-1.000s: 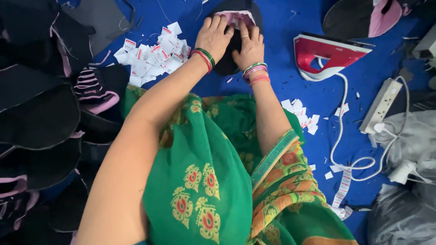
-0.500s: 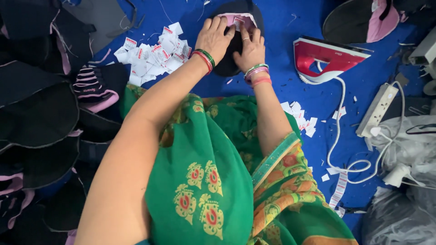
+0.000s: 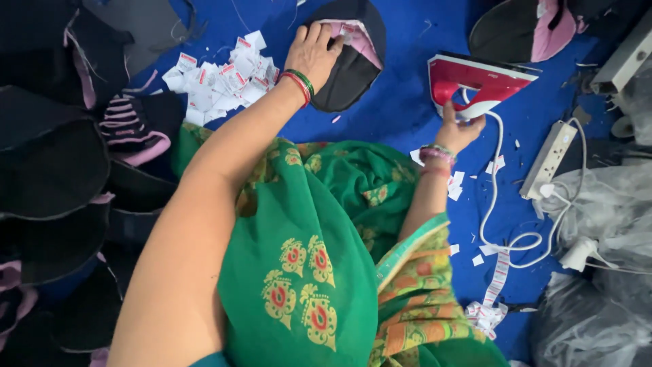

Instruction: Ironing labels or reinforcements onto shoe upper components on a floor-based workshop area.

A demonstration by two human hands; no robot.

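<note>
The left hand (image 3: 314,56) is pressed flat, fingers spread, on a black dome-shaped fabric cap with pink lining (image 3: 350,64) lying on the blue cloth floor (image 3: 407,102) — while the right hand (image 3: 460,129) is closed around the handle of the red-and-white electric iron (image 3: 475,85).

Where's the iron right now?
In the head view the red and white iron sits upper right on the blue cloth, right hand at its near edge, black piece to its left.
</note>
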